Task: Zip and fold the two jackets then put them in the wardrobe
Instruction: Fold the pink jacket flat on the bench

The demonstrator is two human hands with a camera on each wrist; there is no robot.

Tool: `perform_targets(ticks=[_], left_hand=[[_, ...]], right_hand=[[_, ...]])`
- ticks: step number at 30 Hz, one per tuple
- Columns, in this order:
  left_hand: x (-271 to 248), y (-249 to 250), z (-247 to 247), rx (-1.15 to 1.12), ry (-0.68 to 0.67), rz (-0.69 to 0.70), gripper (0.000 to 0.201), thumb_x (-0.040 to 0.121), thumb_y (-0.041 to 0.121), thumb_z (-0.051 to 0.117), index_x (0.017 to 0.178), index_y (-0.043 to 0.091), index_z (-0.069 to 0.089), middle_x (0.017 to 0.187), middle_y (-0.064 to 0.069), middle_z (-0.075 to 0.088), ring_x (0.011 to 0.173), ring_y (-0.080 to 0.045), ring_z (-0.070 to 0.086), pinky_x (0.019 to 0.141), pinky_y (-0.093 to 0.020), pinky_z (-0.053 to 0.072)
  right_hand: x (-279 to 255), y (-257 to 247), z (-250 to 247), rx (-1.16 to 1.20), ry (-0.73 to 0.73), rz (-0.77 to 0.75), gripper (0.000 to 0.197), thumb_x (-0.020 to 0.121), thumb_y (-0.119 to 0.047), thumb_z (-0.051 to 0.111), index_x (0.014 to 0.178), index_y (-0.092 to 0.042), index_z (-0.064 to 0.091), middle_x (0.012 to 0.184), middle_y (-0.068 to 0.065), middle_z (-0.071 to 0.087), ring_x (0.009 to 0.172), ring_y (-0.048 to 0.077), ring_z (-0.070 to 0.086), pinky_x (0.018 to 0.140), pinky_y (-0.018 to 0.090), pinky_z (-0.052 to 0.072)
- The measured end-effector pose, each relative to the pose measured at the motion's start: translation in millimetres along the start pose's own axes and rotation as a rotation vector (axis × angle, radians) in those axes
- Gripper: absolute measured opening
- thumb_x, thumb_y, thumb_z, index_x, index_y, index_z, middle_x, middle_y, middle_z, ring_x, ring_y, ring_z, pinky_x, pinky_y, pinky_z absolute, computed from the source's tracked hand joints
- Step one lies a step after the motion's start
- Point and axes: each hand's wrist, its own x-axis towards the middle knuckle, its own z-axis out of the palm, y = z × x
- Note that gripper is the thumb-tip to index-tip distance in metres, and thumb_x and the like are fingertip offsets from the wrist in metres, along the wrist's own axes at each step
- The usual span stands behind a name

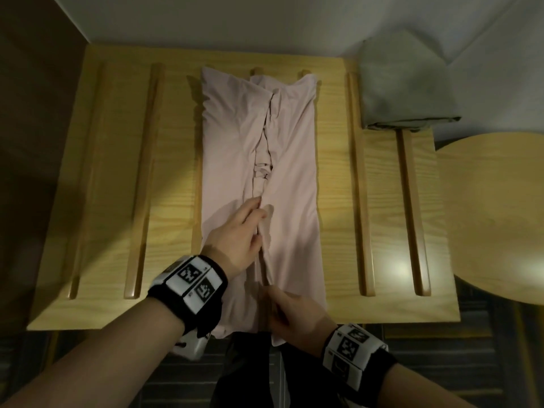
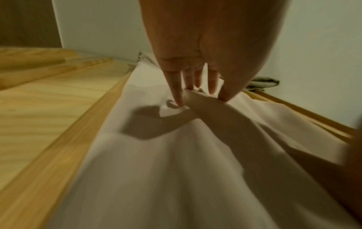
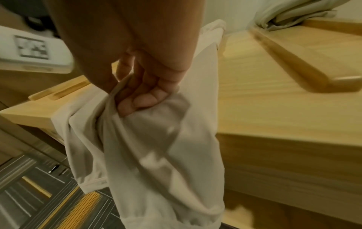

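A pale pink jacket (image 1: 232,148) lies lengthwise down the middle of the slatted wooden table (image 1: 117,184), its hem hanging over the near edge. My left hand (image 1: 238,231) rests on its front near the middle, fingers and thumb pinching a fold of cloth (image 2: 197,99) by the centre opening. At the near edge my right hand (image 1: 294,313) grips a bunch of the hem (image 3: 137,108) in curled fingers. A folded grey-green jacket (image 1: 403,89) sits at the table's far right corner.
A round light-wood stool (image 1: 497,216) stands just right of the table. White walls (image 1: 265,22) close in behind, and a dark brown panel (image 1: 35,113) stands at the left. Raised wooden slats (image 1: 144,178) run front to back. Below is striped dark flooring (image 3: 39,193).
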Motion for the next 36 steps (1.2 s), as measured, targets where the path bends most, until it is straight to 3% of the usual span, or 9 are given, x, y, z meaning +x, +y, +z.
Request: perform_targets(ticks=[3,5,7,10,13,16,24,30,36], left_hand=[[-27,1,4,0.009,0.147,-0.012,0.025,0.088,0.021,0.055,0.110,0.011,0.053,0.110,-0.005,0.054,0.096,-0.025,0.059,0.060,-0.032,0.048],[-43,-2,9,0.029,0.129,-0.103,0.018,0.089,0.035,0.054,0.095,0.019,0.049,0.079,0.010,0.047,0.074,-0.019,0.056,0.052,-0.025,0.035],[-60,-1,17,0.079,-0.028,-0.216,0.023,0.088,0.052,0.046,0.085,0.029,0.040,0.065,0.015,0.036,0.063,-0.010,0.047,0.047,-0.020,0.023],[-81,6,33,0.138,-0.171,-0.243,0.025,0.087,0.058,0.042,0.086,0.033,0.040,0.077,0.013,0.045,0.071,-0.010,0.051,0.054,-0.023,0.028],[-92,12,44,0.112,-0.262,-0.250,0.027,0.092,0.049,0.040,0.097,0.026,0.053,0.102,0.006,0.057,0.095,-0.015,0.057,0.071,-0.028,0.041],[-95,13,45,0.072,-0.263,-0.261,0.026,0.094,0.039,0.039,0.100,0.019,0.055,0.107,0.002,0.059,0.103,-0.017,0.054,0.081,-0.031,0.042],[-100,13,37,-0.229,-0.291,-0.114,0.015,0.086,0.031,0.053,0.073,0.025,0.046,0.076,0.007,0.054,0.078,-0.017,0.053,0.067,-0.029,0.036],[-93,8,40,-0.173,-0.347,-0.101,0.014,0.090,0.030,0.049,0.094,0.018,0.056,0.101,-0.002,0.065,0.093,-0.020,0.058,0.070,-0.022,0.032],[-82,8,38,-0.155,-0.345,-0.085,0.013,0.092,0.033,0.045,0.085,0.023,0.051,0.093,0.000,0.064,0.088,-0.020,0.058,0.071,-0.028,0.036]], right_hand=[[2,1,-5,0.018,-0.022,0.059,0.039,0.089,-0.025,0.052,0.126,-0.018,0.044,0.107,0.006,0.063,0.095,0.026,0.058,0.075,0.030,0.044],[3,1,-8,0.016,-0.046,0.087,0.032,0.089,-0.024,0.052,0.117,-0.010,0.043,0.102,0.011,0.063,0.092,0.032,0.059,0.074,0.033,0.044],[4,0,-9,-0.004,-0.060,0.089,0.030,0.091,-0.025,0.052,0.111,-0.005,0.042,0.100,0.015,0.062,0.091,0.035,0.058,0.073,0.034,0.042],[5,-4,-10,0.006,-0.061,0.053,0.025,0.092,-0.024,0.052,0.105,-0.004,0.044,0.099,0.017,0.061,0.088,0.034,0.057,0.074,0.034,0.041],[7,-9,-10,0.010,-0.056,0.020,0.014,0.091,-0.020,0.050,0.096,-0.008,0.047,0.093,0.013,0.060,0.081,0.028,0.054,0.070,0.029,0.039],[10,-10,-12,-0.004,-0.067,0.009,0.011,0.089,-0.018,0.051,0.094,-0.009,0.049,0.092,0.009,0.059,0.076,0.016,0.047,0.070,0.027,0.039],[9,-15,-12,0.021,-0.070,-0.018,0.011,0.085,-0.015,0.056,0.092,-0.011,0.048,0.081,-0.008,0.046,0.071,0.010,0.040,0.066,0.023,0.034],[11,-14,-9,0.066,-0.080,0.019,0.018,0.083,-0.015,0.058,0.098,-0.008,0.050,0.084,0.000,0.055,0.072,0.010,0.045,0.065,0.019,0.033],[12,-1,-16,0.042,-0.109,0.041,0.022,0.085,-0.020,0.058,0.104,-0.010,0.052,0.095,0.005,0.062,0.081,0.018,0.055,0.069,0.020,0.037]])
